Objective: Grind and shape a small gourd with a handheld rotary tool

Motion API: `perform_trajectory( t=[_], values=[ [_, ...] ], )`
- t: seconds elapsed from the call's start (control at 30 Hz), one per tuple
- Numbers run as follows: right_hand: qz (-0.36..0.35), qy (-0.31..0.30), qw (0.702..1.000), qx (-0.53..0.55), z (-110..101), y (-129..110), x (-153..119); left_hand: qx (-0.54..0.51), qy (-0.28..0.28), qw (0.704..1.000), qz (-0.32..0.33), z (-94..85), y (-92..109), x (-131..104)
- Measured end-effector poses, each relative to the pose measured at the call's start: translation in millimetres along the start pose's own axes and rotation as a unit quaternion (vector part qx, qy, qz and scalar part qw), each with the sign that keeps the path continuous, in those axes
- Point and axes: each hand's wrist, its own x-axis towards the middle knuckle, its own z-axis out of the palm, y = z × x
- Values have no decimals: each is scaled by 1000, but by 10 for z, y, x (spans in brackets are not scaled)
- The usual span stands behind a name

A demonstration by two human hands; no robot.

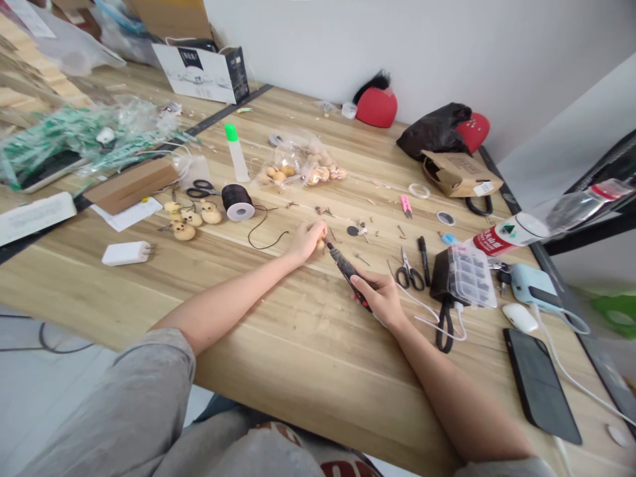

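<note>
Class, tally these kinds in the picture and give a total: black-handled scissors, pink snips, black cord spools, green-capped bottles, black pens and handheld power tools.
Black-handled scissors: 2
Pink snips: 1
Black cord spools: 1
Green-capped bottles: 1
Black pens: 1
Handheld power tools: 1
Total: 7

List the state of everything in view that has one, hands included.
Left hand: closed on small tan piece
Right hand: gripping rotary tool
Black cord spool: partly unwound
Green-capped bottle: cap on
Compartment box: lid shut
Phone: screen dark, cable attached
Brown paper package: open-ended
</note>
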Motion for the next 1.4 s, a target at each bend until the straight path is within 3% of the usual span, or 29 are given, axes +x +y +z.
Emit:
perform_trajectory(
  t=[0.57, 1.4],
  values=[
    [-12, -2, 1000, -2, -4, -10, 2, -21, -1, 1000, -8, 3, -39, 26],
    [7, 5, 1000, 10, -1, 30, -4, -21, 13, 999, -41, 5, 66, -16]
  ],
)
